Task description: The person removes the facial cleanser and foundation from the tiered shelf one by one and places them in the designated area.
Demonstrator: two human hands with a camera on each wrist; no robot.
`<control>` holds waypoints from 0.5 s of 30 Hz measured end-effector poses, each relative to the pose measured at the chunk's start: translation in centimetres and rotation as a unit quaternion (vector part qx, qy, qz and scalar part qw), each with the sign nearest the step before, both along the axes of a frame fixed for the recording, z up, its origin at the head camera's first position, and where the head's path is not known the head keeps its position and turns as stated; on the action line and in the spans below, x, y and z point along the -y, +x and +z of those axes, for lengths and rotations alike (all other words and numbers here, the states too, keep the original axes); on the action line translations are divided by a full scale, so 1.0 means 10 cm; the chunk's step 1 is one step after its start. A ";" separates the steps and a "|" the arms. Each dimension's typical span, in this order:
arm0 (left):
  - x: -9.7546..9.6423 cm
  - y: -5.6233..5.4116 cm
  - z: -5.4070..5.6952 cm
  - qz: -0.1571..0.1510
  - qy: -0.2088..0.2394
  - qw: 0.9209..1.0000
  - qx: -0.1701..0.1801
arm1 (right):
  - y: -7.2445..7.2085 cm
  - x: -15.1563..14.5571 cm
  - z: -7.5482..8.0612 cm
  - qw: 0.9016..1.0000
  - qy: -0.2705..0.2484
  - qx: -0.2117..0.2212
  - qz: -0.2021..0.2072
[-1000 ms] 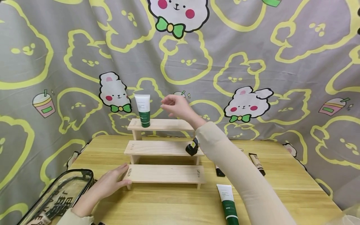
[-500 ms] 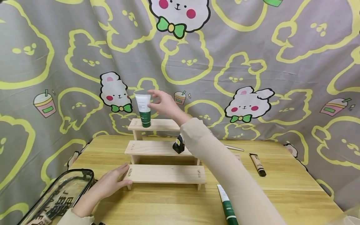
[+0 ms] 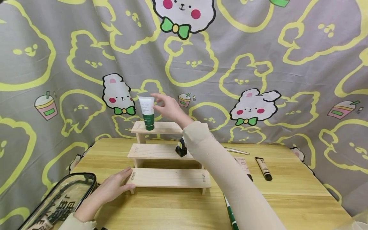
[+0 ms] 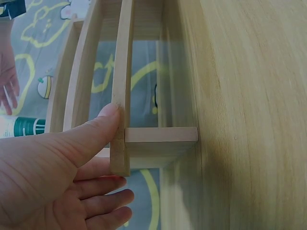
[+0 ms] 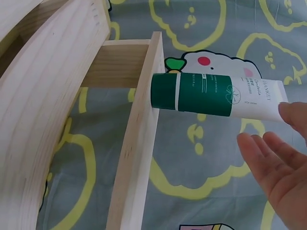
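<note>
A white-and-green squeeze tube point(image 3: 148, 115) stands cap-down near the left end of the top tier of a wooden three-step shelf point(image 3: 169, 177). Beside its upper end is my right hand point(image 3: 169, 107), fingers relaxed and apart. In the right wrist view one fingertip point(image 5: 293, 112) overlaps or touches the tube's white end, while the other fingers stay clear of it. My left hand point(image 3: 113, 187) rests against the left end of the lowest step. From the left wrist camera, its thumb point(image 4: 108, 115) lies on the board's edge and the remaining fingers extend loosely past the end.
A clear bag with black trim point(image 3: 61, 198) lies at the left. Right of the shelf lie a beige tube with black cap point(image 3: 263, 168), a pink BB tube point(image 3: 242, 164) and a slim silver item point(image 3: 238, 151). Another green-and-white tube point(image 3: 231, 214) is partly hidden by my right sleeve.
My right hand has moved left to the standing tube's upper end, then stayed nearly still. My left hand and the shelf have not visibly moved.
</note>
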State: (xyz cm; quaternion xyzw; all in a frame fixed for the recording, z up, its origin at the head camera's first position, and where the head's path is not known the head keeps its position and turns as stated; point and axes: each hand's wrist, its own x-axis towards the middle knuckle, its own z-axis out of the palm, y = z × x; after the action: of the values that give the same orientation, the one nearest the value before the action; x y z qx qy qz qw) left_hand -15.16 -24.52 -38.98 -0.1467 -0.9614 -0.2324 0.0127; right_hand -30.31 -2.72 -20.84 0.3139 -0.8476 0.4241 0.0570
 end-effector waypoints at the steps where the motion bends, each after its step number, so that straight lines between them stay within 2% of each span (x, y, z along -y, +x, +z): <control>1: 0.00 0.00 0.00 0.000 0.001 1.000 0.000 | -0.01 0.00 0.00 1.000 -0.001 -0.005 -0.004; 10: 0.00 0.00 0.01 -0.003 -0.001 1.000 -0.007 | 0.00 0.08 -0.02 0.994 -0.027 -0.075 -0.072; 15: -0.01 0.00 0.01 -0.002 -0.002 1.000 -0.009 | 0.03 0.09 -0.04 0.990 -0.058 -0.082 -0.096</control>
State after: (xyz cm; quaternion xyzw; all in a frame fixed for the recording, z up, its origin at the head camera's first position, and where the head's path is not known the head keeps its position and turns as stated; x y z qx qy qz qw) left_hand -15.21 -24.46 -38.91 -0.1510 -0.9613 -0.2295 0.0205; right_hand -29.99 -3.64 -21.22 0.2605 -0.8404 0.4379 0.1847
